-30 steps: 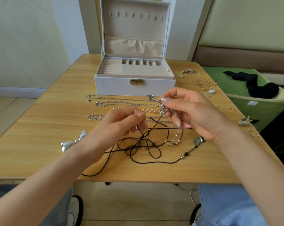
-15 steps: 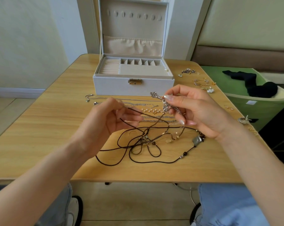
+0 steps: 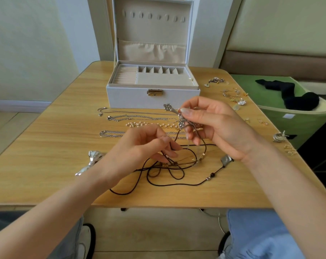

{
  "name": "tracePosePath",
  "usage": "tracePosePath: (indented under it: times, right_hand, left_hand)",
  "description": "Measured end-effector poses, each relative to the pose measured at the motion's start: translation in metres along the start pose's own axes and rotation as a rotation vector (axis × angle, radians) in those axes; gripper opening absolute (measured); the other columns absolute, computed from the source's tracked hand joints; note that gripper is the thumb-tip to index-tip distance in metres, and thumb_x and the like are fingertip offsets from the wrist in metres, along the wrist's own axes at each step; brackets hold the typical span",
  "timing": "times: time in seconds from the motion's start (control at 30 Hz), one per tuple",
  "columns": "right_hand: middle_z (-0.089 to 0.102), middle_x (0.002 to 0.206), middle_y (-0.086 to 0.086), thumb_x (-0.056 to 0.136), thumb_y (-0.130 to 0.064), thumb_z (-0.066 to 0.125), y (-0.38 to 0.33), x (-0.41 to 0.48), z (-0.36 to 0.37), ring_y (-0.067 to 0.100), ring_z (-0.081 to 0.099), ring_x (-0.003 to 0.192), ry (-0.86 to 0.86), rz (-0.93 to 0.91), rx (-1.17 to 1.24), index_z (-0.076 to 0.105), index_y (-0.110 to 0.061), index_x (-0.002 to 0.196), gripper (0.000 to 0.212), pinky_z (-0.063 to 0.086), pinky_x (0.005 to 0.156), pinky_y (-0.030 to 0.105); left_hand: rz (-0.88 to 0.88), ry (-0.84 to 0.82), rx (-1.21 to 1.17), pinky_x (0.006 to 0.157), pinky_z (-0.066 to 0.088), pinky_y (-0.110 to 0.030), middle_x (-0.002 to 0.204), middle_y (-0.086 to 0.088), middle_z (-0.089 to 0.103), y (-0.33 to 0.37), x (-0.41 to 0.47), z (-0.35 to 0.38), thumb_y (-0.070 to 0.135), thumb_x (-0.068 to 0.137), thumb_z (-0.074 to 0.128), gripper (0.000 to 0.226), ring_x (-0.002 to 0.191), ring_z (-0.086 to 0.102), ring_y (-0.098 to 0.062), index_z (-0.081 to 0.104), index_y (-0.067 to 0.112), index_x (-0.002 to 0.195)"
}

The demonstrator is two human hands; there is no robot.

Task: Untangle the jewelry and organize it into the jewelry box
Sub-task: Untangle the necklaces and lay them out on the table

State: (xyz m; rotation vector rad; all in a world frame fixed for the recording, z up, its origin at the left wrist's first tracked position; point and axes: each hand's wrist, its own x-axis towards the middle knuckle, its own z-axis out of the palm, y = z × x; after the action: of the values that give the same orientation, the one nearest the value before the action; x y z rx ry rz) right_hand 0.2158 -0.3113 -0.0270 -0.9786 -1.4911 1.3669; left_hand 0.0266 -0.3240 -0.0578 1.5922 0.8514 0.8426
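A tangle of dark cord necklaces [image 3: 158, 176] lies on the wooden table [image 3: 46, 146] in front of me. My left hand [image 3: 139, 148] pinches one dark cord strand just above the tangle. My right hand [image 3: 212, 126] holds a silver ornate pendant [image 3: 177, 114] between thumb and fingers, with cords hanging from it. The white jewelry box [image 3: 152, 98] stands open behind the hands, its beige compartments bare. Silver chains [image 3: 136, 117] and a pearl strand [image 3: 138, 124] lie in rows before the box.
Small earrings and charms [image 3: 233, 96] are scattered at the table's right side, with a silver ring [image 3: 279, 137] near the right edge. A silver bow piece [image 3: 92, 161] lies left of my left wrist. A green bin [image 3: 293, 116] holding dark cloth stands to the right.
My left hand first rose and drew the dark cord to the left, then came back lower toward the tangle, still pinching it. My right hand kept hold of the silver pendant.
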Motion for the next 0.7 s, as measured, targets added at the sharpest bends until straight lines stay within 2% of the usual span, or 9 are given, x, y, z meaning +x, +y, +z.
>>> tracePosePath:
  times: [0.13, 0.23, 0.43, 0.5, 0.6, 0.7]
  right_hand:
    - [0.058, 0.061, 0.001, 0.084, -0.012, 0.061, 0.002, -0.001, -0.003, 0.015, 0.055, 0.054, 0.028, 0.03, -0.08, 0.06, -0.011, 0.087, 0.003, 0.044, 0.042, 0.021]
    - [0.06, 0.062, 0.001, 0.086, -0.009, 0.06, 0.003, -0.002, -0.007, 0.015, 0.057, 0.056, 0.051, 0.044, -0.128, 0.061, -0.013, 0.086, 0.004, 0.044, 0.043, 0.021]
    - [0.063, 0.065, 0.002, 0.085, -0.01, 0.062, 0.002, -0.005, -0.012, 0.017, 0.06, 0.061, 0.051, 0.061, -0.169, 0.062, -0.012, 0.087, 0.002, 0.046, 0.045, 0.021]
    - [0.064, 0.067, 0.004, 0.085, -0.01, 0.062, 0.001, -0.006, -0.014, 0.017, 0.061, 0.061, 0.057, 0.064, -0.18, 0.062, -0.011, 0.087, 0.002, 0.046, 0.045, 0.021]
    - [0.065, 0.067, 0.005, 0.085, -0.009, 0.062, 0.0, -0.007, -0.016, 0.016, 0.062, 0.061, 0.076, 0.063, -0.2, 0.062, -0.011, 0.087, 0.002, 0.047, 0.046, 0.021]
    - [0.066, 0.066, 0.005, 0.085, -0.009, 0.062, -0.001, -0.007, -0.017, 0.017, 0.062, 0.061, 0.079, 0.059, -0.201, 0.062, -0.011, 0.087, 0.003, 0.047, 0.046, 0.021]
  left_hand:
    - [-0.023, 0.051, 0.054, 0.059, 0.057, -0.028, 0.084, -0.007, 0.073, -0.002, 0.001, 0.002, 0.013, 0.091, 0.053, 0.017, 0.075, 0.069, -0.023, 0.054, -0.001, 0.082]
    - [-0.025, 0.1, 0.085, 0.05, 0.051, -0.025, 0.085, -0.004, 0.073, 0.0, 0.002, 0.001, 0.017, 0.089, 0.056, 0.016, 0.063, 0.067, -0.017, 0.054, 0.002, 0.081]
    - [0.02, 0.213, 0.36, 0.055, 0.045, -0.02, 0.061, 0.008, 0.064, -0.008, 0.003, -0.004, 0.032, 0.083, 0.064, 0.015, 0.051, 0.055, -0.004, 0.062, 0.017, 0.079]
    - [0.038, 0.191, 0.361, 0.056, 0.042, -0.016, 0.063, 0.012, 0.064, -0.008, 0.003, -0.004, 0.03, 0.084, 0.064, 0.014, 0.054, 0.053, -0.002, 0.062, 0.018, 0.078]
    - [0.071, 0.12, 0.316, 0.062, 0.044, -0.017, 0.078, 0.006, 0.071, -0.006, 0.003, -0.003, 0.027, 0.088, 0.063, 0.013, 0.067, 0.059, -0.005, 0.063, 0.016, 0.08]
    - [0.097, 0.066, 0.335, 0.062, 0.043, -0.015, 0.081, 0.006, 0.072, -0.005, 0.002, 0.0, 0.027, 0.086, 0.066, 0.013, 0.07, 0.06, -0.002, 0.061, 0.015, 0.083]
